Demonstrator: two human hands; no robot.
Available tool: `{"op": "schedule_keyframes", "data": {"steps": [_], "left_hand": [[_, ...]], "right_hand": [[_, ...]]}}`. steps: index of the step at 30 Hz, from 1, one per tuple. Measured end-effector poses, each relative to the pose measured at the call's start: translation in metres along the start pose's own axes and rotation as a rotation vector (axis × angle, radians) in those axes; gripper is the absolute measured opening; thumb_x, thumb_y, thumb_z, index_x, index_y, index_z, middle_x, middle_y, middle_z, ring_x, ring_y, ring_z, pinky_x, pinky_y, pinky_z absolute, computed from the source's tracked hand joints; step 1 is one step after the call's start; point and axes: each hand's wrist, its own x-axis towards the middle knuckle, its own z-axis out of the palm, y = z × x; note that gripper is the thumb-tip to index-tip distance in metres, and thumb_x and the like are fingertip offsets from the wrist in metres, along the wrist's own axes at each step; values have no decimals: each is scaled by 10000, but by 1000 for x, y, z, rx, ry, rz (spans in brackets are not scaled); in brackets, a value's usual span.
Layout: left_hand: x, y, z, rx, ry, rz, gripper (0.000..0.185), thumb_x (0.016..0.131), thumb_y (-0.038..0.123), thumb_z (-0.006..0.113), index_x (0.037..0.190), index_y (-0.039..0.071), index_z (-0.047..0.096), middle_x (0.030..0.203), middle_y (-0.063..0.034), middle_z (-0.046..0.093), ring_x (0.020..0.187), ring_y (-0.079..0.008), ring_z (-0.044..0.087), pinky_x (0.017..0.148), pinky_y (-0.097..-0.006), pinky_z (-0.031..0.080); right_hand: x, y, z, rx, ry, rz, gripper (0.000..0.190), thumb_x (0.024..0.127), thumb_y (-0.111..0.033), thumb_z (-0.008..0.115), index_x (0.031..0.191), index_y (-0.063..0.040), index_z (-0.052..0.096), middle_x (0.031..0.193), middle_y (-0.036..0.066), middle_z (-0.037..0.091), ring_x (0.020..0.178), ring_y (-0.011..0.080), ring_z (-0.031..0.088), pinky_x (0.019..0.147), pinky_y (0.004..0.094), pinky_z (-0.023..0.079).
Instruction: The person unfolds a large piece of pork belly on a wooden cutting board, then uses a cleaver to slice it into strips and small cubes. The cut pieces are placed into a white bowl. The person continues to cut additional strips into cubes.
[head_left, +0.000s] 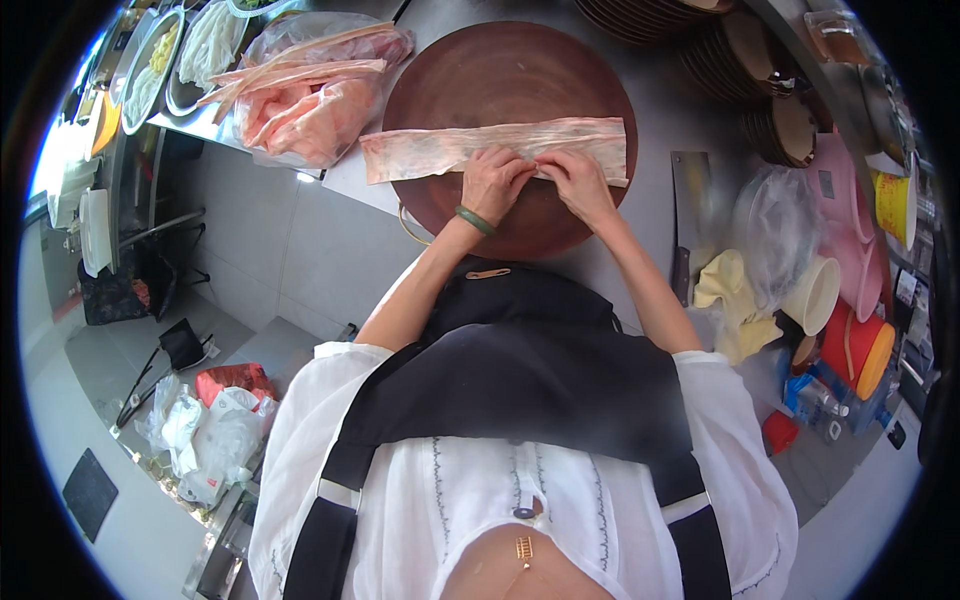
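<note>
A long, flat strip of pale pink raw animal tissue (420, 154) lies across a round brown cutting board (510, 79), its left end hanging past the board's rim. My left hand (489, 178), below a green bangle, pinches the strip's near edge around its middle. Close beside it, my right hand (579, 180) grips the same edge between thumb and fingers. The fingertips of both hands almost meet, and they hide that bit of the edge. More pink tissue (315, 112) fills a clear plastic bag at the upper left, with several narrow strips laid on top.
Right of the board, a cleaver (691, 187) lies on the metal counter, handle towards me. Stacked dark-rimmed bowls (772, 71) stand beyond it. A yellow cloth (724, 281) and a bagged stack (780, 225) sit further right. Metal trays of pale food (154, 71) are at the far left.
</note>
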Motion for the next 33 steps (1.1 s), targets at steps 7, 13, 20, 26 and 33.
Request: {"op": "schedule_keyframes", "data": {"steps": [7, 13, 20, 26, 33], "left_hand": [[1, 24, 7, 81, -49, 50, 130, 791, 244, 784, 882, 158, 749, 933, 14, 659, 977, -196, 594, 839, -385, 419], [4, 33, 23, 38, -216, 18, 103, 815, 264, 771, 846, 167, 756, 839, 21, 637, 921, -203, 592, 784, -379, 400], [-10, 35, 13, -46, -171, -231, 35, 825, 196, 756, 820, 174, 730, 732, 21, 611, 831, -227, 566, 800, -398, 384], [-2, 44, 2, 36, -135, -135, 43, 831, 183, 754, 834, 156, 719, 787, 20, 630, 896, -228, 590, 786, -396, 397], [3, 51, 29, -23, -233, -121, 109, 812, 237, 777, 835, 147, 722, 840, 13, 642, 894, -235, 584, 771, -402, 399]], "right_hand": [[-52, 40, -74, -343, 44, -90, 126, 850, -118, 724, 967, -79, 748, 911, 68, 692, 988, 261, 650, 820, 401, 465], [-50, 48, -78, -122, -164, 209, 110, 871, -173, 726, 932, -82, 741, 845, 89, 697, 839, 286, 674, 739, 413, 492], [-62, 25, -68, -177, -107, 420, 175, 865, -159, 757, 892, -13, 664, 840, 129, 701, 762, 262, 673, 699, 380, 512], [-59, 27, -64, -195, -5, 278, 141, 849, -154, 745, 851, -38, 665, 852, 120, 683, 848, 334, 656, 746, 439, 513], [-52, 31, -67, -106, 30, 400, 118, 864, -163, 724, 872, -55, 675, 813, 105, 668, 844, 330, 643, 751, 442, 506]]}}
